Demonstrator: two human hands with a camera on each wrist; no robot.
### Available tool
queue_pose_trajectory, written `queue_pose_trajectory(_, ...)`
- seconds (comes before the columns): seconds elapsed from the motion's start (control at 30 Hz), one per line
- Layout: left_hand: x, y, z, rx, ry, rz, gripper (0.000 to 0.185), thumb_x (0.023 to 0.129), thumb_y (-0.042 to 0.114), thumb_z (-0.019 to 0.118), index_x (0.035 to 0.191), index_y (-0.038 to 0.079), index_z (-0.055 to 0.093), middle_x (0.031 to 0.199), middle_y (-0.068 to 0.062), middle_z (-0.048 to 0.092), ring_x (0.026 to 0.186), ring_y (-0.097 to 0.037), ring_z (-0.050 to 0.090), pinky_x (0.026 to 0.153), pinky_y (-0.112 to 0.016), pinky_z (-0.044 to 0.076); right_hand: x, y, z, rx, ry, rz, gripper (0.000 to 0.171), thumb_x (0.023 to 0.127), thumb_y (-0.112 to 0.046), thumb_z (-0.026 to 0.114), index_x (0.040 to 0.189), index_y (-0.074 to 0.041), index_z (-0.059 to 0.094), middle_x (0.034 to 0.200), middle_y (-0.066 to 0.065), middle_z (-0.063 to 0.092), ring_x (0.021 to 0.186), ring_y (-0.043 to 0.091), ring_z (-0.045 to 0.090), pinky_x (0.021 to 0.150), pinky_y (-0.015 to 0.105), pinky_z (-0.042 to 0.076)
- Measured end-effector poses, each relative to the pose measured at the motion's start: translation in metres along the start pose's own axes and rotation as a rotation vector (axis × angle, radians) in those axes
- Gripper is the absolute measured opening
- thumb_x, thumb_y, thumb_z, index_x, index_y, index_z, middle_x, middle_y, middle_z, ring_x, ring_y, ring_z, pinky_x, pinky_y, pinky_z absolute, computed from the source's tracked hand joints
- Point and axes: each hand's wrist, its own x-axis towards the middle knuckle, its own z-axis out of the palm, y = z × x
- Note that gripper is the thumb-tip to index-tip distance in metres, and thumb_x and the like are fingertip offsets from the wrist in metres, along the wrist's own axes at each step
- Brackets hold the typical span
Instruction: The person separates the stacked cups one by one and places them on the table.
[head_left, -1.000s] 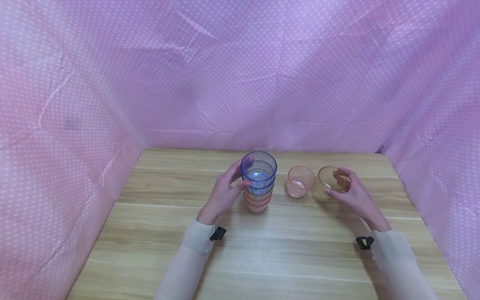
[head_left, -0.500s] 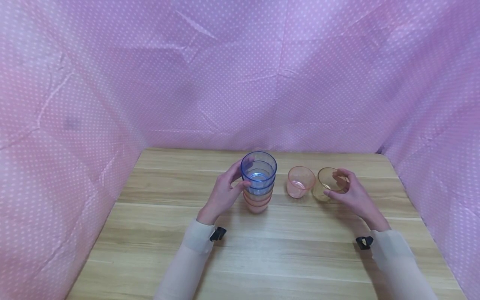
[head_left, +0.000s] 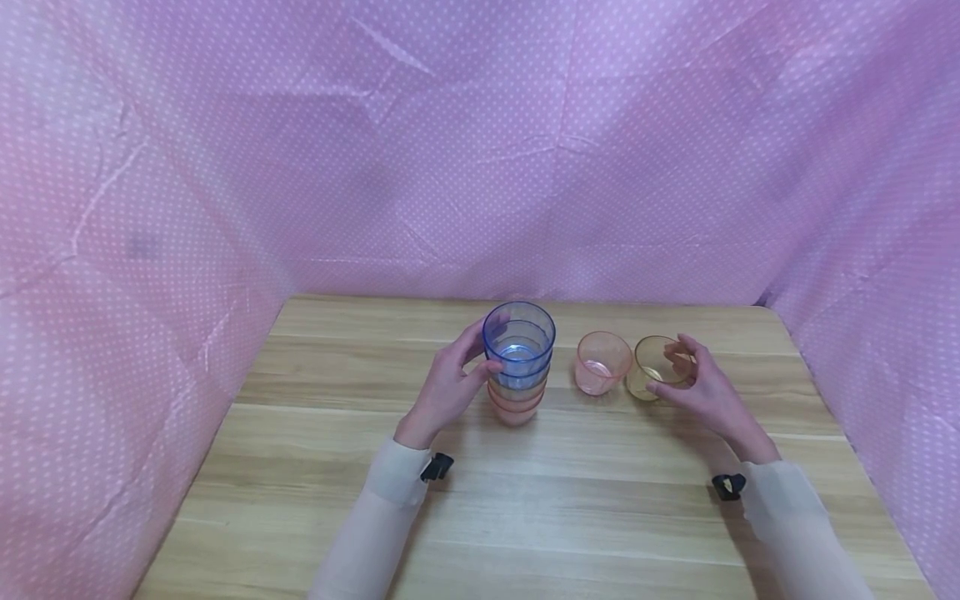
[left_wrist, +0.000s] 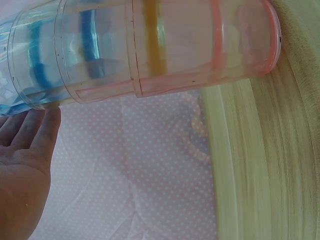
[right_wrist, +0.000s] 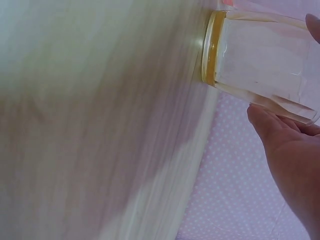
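The wooden worktop (head_left: 525, 500) carries a stack of nested cups (head_left: 517, 367), blue on top, which the left hand (head_left: 447, 392) grips around its side, as before. Right of it stands a pink cup (head_left: 602, 363), untouched. The right hand (head_left: 701, 387) curls round the amber cup (head_left: 654, 369), now nudged slightly closer to the pink one. The wrist views crop both hands; how many cups are stacked is unclear.
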Motion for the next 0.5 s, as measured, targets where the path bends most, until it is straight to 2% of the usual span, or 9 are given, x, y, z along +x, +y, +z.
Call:
queue_pose_trajectory(0.1, 0.0, 0.0004, 0.0, 0.0, 0.003, -0.002, 0.085, 0.091, 0.064, 0.055, 0.152, 0.005, 0.048, 0.151, -0.01, 0.056, 0.128, -0.033, 0.062, 0.113, -0.041, 0.049, 0.0007, -0.0007, -0.0001, -0.023, -0.008, -0.018, 0.112, 0.088, -0.013, 0.084, 0.162, 0.004, 0.002, 0.156, 0.031, 0.036, 0.136, 0.056, 0.043, 0.108, 0.043, 0.051)
queue_pose_trajectory(0.2, 0.0, -0.0005, 0.0003, 0.001, 0.004, -0.007, 0.085, 0.091, 0.064, 0.055, 0.152, 0.005, 0.048, 0.151, -0.01, 0.057, 0.128, -0.033, 0.063, 0.113, -0.04, 0.049, 0.0008, -0.0011, -0.0004, -0.041, -0.015, -0.017, 0.115, 0.089, -0.016, 0.084, 0.163, 0.003, -0.001, 0.16, 0.031, 0.03, 0.139, 0.056, 0.039, 0.11, 0.066, 0.04)
queue_pose_trajectory(0.33, -0.0006, -0.0023, 0.001, -0.002, 0.002, -0.006, 0.085, 0.092, 0.064, 0.054, 0.152, 0.005, 0.048, 0.151, -0.01, 0.057, 0.128, -0.032, 0.063, 0.113, -0.04, 0.048, -0.0022, -0.0032, -0.0016, -0.062, -0.007, -0.003, 0.116, 0.089, -0.024, 0.084, 0.164, 0.002, -0.001, 0.165, 0.031, 0.022, 0.143, 0.059, 0.029, 0.113, 0.075, 0.03)
queue_pose_trajectory(0.5, -0.0016, -0.0032, 0.0011, -0.001, 0.004, 0.006, 0.085, 0.092, 0.065, 0.054, 0.152, 0.004, 0.048, 0.151, -0.01, 0.057, 0.127, -0.032, 0.063, 0.113, -0.038, 0.049, -0.0087, -0.0093, -0.0006, -0.102, 0.071, -0.034, 0.103, 0.094, -0.033, 0.079, 0.165, -0.002, 0.011, 0.168, 0.024, 0.02, 0.142, 0.062, 0.028, 0.113, 0.078, 0.026)
